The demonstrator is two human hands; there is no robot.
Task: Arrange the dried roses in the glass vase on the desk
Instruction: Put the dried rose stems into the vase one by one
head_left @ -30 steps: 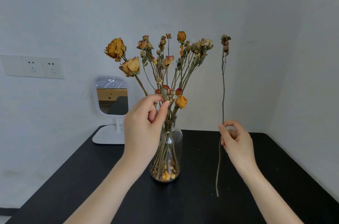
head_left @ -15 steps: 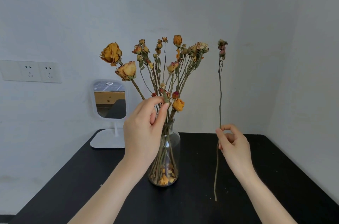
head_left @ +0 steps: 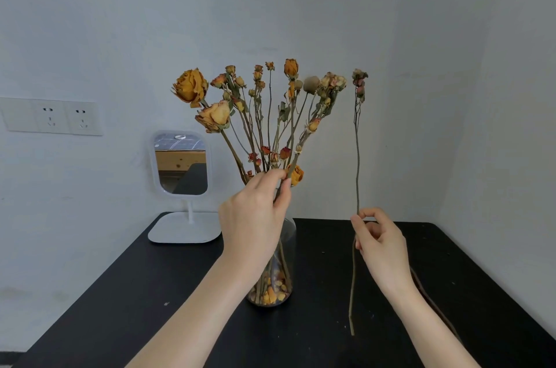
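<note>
The left hand (head_left: 255, 217) is closed narrowly, thumb and forefinger pinching a thin rose stalk just above the vase (head_left: 287, 247) neck, the other fingers curled behind. The right hand (head_left: 380, 242) pinches a single loose stem (head_left: 357, 157) between thumb and forefinger, the remaining fingers loosely curled; the stem stands nearly upright, well apart from the bunch, with small shrivelled pink buds on top. The roses (head_left: 191, 87) are papery, ochre and rust, fanning from the clear, rounded glass vase on the matte black desk (head_left: 325, 277). Crumbled petals (head_left: 272, 295) lie in its bottom. A white mirror (head_left: 180, 167) stands behind.
</note>
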